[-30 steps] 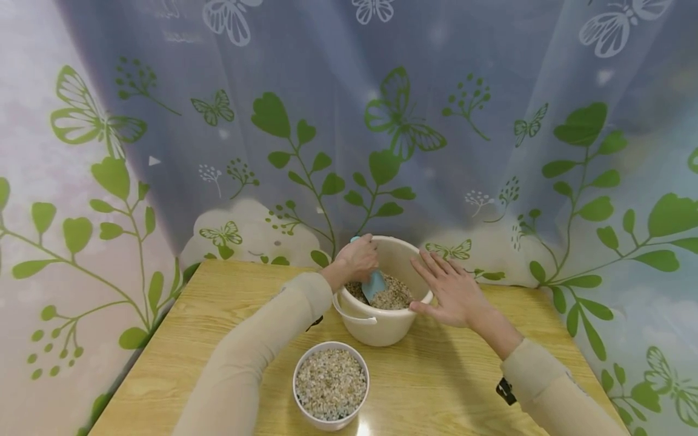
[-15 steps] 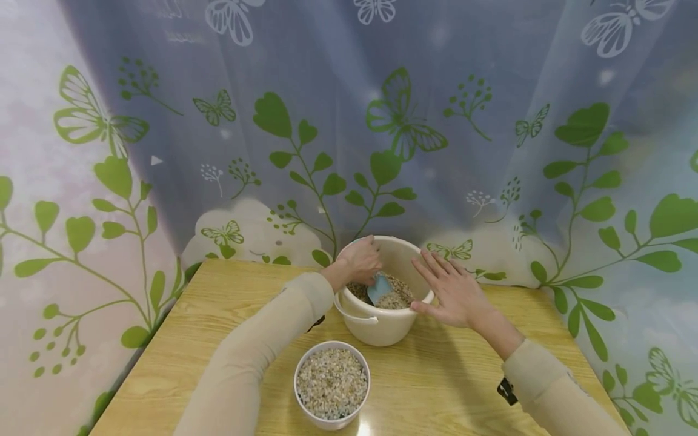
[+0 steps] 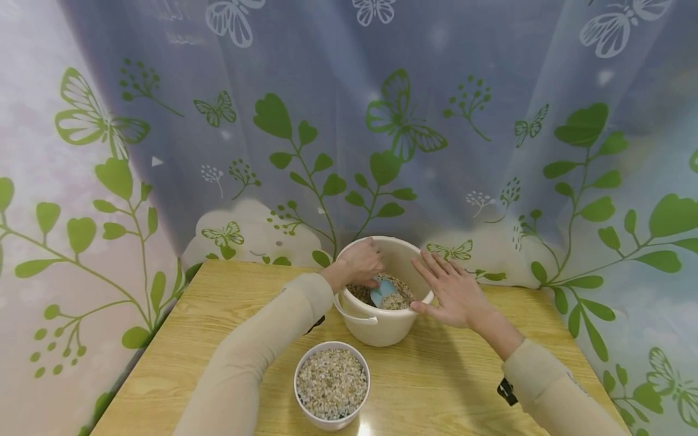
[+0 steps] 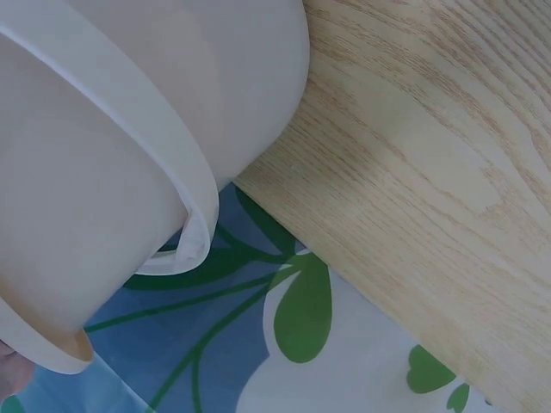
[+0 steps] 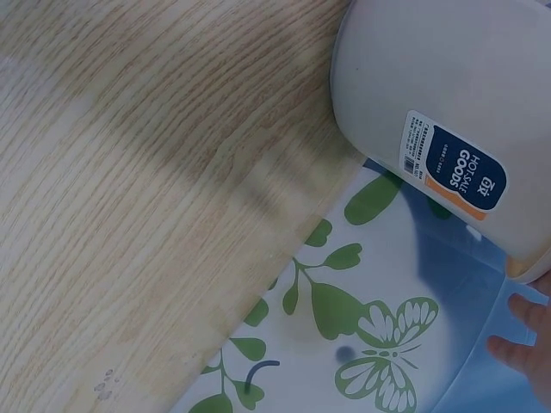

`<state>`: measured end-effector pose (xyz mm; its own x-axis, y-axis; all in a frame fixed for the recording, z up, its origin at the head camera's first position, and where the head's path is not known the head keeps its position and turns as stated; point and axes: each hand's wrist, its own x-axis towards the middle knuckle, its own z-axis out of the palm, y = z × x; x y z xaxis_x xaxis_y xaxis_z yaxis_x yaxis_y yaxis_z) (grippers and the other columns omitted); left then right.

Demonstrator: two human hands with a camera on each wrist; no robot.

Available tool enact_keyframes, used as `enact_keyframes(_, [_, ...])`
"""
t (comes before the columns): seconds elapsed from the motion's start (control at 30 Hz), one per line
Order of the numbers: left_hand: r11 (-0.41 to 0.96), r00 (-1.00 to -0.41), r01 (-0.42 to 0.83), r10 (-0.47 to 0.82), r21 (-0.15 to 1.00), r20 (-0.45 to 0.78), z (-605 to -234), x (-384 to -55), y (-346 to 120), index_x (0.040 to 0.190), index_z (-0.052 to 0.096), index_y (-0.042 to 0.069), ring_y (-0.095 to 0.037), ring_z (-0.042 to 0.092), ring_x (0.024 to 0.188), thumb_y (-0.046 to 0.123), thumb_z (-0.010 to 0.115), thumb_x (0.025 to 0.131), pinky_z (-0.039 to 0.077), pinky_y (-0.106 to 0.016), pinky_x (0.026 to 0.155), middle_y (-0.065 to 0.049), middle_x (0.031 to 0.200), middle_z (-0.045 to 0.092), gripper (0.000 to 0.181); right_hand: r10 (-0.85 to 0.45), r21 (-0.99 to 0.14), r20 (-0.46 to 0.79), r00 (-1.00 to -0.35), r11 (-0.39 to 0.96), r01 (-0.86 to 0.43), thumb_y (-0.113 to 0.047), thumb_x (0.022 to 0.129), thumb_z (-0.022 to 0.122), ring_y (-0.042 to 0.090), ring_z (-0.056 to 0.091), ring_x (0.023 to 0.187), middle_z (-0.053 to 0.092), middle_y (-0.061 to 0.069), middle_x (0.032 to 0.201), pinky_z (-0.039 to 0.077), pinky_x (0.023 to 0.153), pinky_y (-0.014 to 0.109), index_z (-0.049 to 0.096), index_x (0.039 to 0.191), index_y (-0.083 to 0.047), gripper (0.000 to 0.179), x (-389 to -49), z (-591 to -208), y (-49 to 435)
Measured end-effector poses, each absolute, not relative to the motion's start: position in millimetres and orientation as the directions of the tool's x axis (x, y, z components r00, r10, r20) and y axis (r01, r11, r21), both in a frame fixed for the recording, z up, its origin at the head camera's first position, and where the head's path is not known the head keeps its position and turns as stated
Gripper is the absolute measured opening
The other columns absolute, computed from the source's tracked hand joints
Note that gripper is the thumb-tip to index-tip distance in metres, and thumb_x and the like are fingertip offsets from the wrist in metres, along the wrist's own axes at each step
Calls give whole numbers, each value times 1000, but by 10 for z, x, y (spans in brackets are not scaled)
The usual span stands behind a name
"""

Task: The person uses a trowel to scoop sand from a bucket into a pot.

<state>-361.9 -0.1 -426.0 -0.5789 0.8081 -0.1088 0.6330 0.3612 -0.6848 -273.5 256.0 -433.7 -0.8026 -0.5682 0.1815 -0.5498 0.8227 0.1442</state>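
My left hand (image 3: 362,263) reaches over the left rim of a cream bucket (image 3: 376,330) and grips a light blue scoop (image 3: 384,290). The scoop's blade sits low in the bucket with small tan and grey gravel (image 3: 397,299) on and around it; its handle is hidden by the hand. My right hand (image 3: 452,290) lies with straight, spread fingers against the bucket's right rim. In the right wrist view, fingertips (image 5: 513,353) show beside the bucket (image 5: 387,69), which bears a printed label. The left wrist view catches only a bit of the left hand (image 4: 12,372) at the rim.
A smaller white tub (image 3: 331,422), filled with gravel (image 3: 331,383), stands in front of the bucket on the wooden table (image 3: 463,387). The bucket's handle (image 3: 354,316) hangs down at its front left. Behind the table is a printed curtain (image 3: 349,121).
The left hand has moved slightly right and lower into the bucket. The scoop has shifted right and tipped flatter, with gravel now on its blade. The right hand stays in place.
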Motion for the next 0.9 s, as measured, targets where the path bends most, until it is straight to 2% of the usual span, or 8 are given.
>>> enact_keyframes(0.4, [382,-580,656,807,-651,-112,-4240,-3616,-4,114,76,29,-15,68,115,73,49,99,51,-36,103,6,118,76,54,-563,135,171,-809,827,-546,-81,95,43,39,26,163,15,14,177,31,126,62,23,169,-13,102,-2737,-4331,2569])
enact_keyframes(0.6, [412,-579,667,811,-621,-84,-4246,-3607,-27,113,77,28,-15,69,114,74,45,101,52,-35,103,6,117,76,57,-563,134,171,-809,826,-547,-82,95,42,38,26,163,15,13,178,31,126,61,23,169,-13,103,-2737,-4332,2554])
enact_keyframes(0.9, [457,-583,694,810,-556,-62,-4214,-3593,-35,131,72,32,-16,69,117,73,42,102,53,-38,106,5,120,77,59,-565,138,181,-805,825,-548,-82,95,42,38,27,163,15,13,178,32,126,61,25,168,-13,103,-2742,-4343,2559])
